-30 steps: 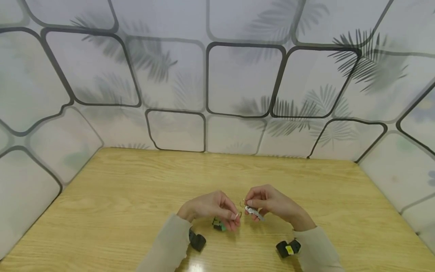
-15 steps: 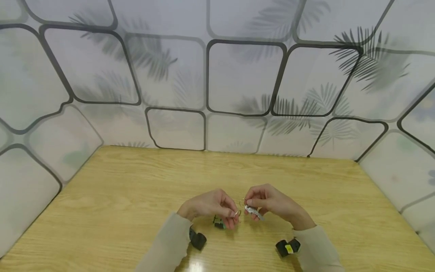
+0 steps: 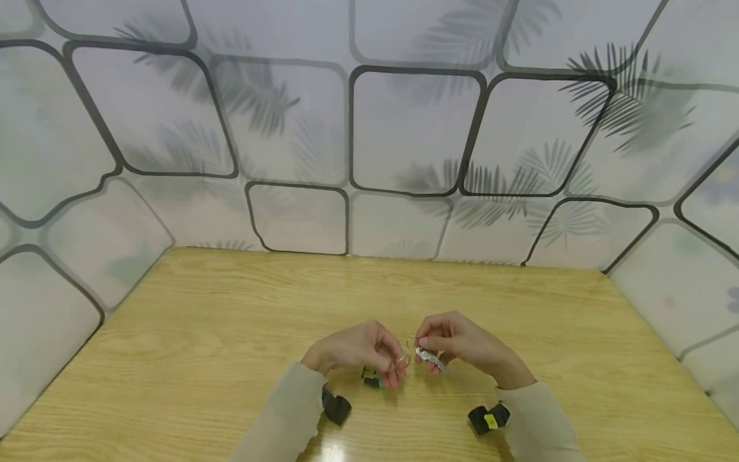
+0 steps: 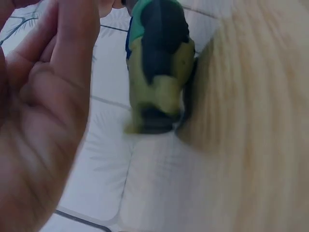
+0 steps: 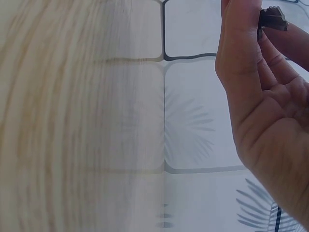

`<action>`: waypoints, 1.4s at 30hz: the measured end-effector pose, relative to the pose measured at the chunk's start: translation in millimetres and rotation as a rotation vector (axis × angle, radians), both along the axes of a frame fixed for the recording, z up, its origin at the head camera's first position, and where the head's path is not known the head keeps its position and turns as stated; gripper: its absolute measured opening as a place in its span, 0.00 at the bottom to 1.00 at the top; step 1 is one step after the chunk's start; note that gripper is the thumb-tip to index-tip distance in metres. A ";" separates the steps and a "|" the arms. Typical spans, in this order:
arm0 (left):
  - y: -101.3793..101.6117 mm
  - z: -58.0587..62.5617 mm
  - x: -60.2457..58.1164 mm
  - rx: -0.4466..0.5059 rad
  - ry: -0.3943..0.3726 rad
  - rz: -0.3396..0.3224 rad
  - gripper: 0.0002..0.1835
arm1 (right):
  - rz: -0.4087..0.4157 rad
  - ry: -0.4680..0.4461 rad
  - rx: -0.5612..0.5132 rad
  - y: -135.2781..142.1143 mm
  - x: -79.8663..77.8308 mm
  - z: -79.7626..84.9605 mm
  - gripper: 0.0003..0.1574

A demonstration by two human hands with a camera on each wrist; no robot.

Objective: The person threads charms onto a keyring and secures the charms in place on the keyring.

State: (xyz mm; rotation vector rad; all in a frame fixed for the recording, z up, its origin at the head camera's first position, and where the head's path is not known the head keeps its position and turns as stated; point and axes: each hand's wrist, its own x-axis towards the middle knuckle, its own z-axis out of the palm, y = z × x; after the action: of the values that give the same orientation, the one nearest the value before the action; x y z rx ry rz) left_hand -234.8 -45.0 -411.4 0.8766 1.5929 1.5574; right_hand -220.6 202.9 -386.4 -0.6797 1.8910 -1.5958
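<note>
My left hand [image 3: 360, 346] pinches a thin metal key ring [image 3: 405, 361] between thumb and fingers. Just below it is a small green, black and olive figurine [image 3: 372, 378], partly covered by the hand; the left wrist view shows the figurine [image 4: 161, 63] blurred, close to the tabletop. Facing it, my right hand [image 3: 462, 343] holds a silver key [image 3: 430, 358] with a jagged edge, and a thin ring [image 3: 411, 342] shows at its fingertips. In the right wrist view only the toothed end of the key [image 5: 273, 19] sticks out past the fingers. A small gap separates the hands.
Both hands are over a light wood table [image 3: 260, 308]. Pale panels with dark outlines and leaf prints form a wall [image 3: 404, 128] behind and at both sides. Black camera mounts [image 3: 337, 409] sit at both wrists.
The left fingers shift slightly on the key ring, which now stands a little higher and turned. The right hand and its key stay nearly still.
</note>
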 end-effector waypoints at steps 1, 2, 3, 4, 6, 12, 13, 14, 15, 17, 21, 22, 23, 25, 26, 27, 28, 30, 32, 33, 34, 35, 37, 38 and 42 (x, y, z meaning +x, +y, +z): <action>0.3 0.2 0.2 -0.001 0.002 0.012 0.10 | 0.001 0.000 0.000 0.1 0.0 0.1 0.21; 0.5 0.5 0.4 -0.004 0.001 0.021 0.10 | 0.002 0.000 -0.002 0.1 0.0 0.3 0.21; 0.8 0.4 0.6 -0.003 0.004 0.024 0.10 | 0.003 0.000 -0.003 0.3 -0.1 0.4 0.21; 1.1 0.1 0.8 -0.001 0.001 0.028 0.10 | 0.004 0.000 -0.003 0.6 -0.1 0.3 0.21; 1.7 -0.4 1.1 0.009 -0.015 0.000 0.11 | 0.007 0.000 -0.006 1.2 -0.2 0.0 0.22; 2.9 -0.4 2.5 0.024 -0.032 -0.052 0.14 | 0.012 -0.006 -0.017 3.0 0.1 -1.4 0.22; 2.9 -0.2 2.8 0.027 -0.035 -0.055 0.14 | 0.013 -0.006 -0.019 3.3 0.1 -1.7 0.22; 2.9 0.1 3.1 0.031 -0.038 -0.056 0.14 | 0.015 -0.007 -0.021 3.5 0.0 -2.0 0.23; 2.9 0.4 3.3 0.033 -0.039 -0.057 0.14 | 0.017 -0.008 -0.023 3.7 -0.1 -2.3 0.23; 2.9 0.6 3.6 0.036 -0.040 -0.059 0.14 | 0.020 -0.006 -0.026 4.1 -0.1 -2.8 0.23; 2.9 1.0 3.2 0.020 -0.015 -0.063 0.14 | 0.023 -0.007 -0.025 4.4 0.1 -2.9 0.23; 3.0 0.8 3.1 0.019 -0.007 -0.063 0.14 | 0.022 -0.006 -0.023 4.4 0.1 -2.7 0.23; 3.2 0.8 3.1 0.015 0.004 -0.060 0.14 | 0.021 -0.008 -0.021 4.3 0.1 -2.4 0.22; 3.4 1.1 3.3 0.005 0.024 -0.050 0.14 | 0.017 -0.010 -0.016 3.9 0.3 -1.6 0.22; 3.5 0.8 3.5 0.005 0.029 -0.043 0.14 | 0.014 -0.011 -0.012 3.7 0.5 -1.1 0.22; 3.5 0.9 3.9 0.002 0.034 -0.035 0.14 | 0.012 -0.010 -0.010 3.6 0.5 -0.8 0.22; 3.7 1.3 4.3 -0.001 0.041 -0.026 0.14 | 0.013 -0.010 -0.010 3.6 0.5 -0.6 0.22; 3.8 1.9 4.9 -0.005 0.040 -0.019 0.14 | 0.010 -0.014 -0.009 3.5 0.8 -0.2 0.22; 4.0 1.8 5.3 -0.004 0.040 -0.019 0.14 | 0.012 -0.014 -0.009 3.3 0.9 -0.1 0.22; 4.2 1.6 5.4 -0.004 0.040 -0.022 0.14 | 0.013 -0.014 -0.008 3.3 1.0 -0.2 0.22; 4.4 1.5 5.4 -0.003 0.042 -0.026 0.14 | 0.015 -0.015 -0.008 3.2 1.2 -0.2 0.22; 4.5 1.1 5.5 -0.002 0.042 -0.030 0.14 | 0.016 -0.017 -0.008 3.2 1.3 -0.4 0.22; 4.9 0.5 5.5 -0.001 0.047 -0.032 0.15 | 0.019 -0.014 -0.006 3.3 1.5 -0.8 0.22; 5.0 0.3 5.5 -0.001 0.044 -0.032 0.15 | 0.020 -0.013 -0.005 3.4 1.7 -1.0 0.22; 5.5 -0.2 6.0 -0.001 0.032 -0.029 0.15 | 0.024 -0.004 -0.001 4.0 2.0 -1.9 0.21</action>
State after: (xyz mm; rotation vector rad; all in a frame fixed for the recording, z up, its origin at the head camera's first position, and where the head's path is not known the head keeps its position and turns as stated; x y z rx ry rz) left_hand -228.7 -39.6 -411.6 0.9243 1.5961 1.5300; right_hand -218.6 206.9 -388.3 -0.6968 1.8726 -1.5816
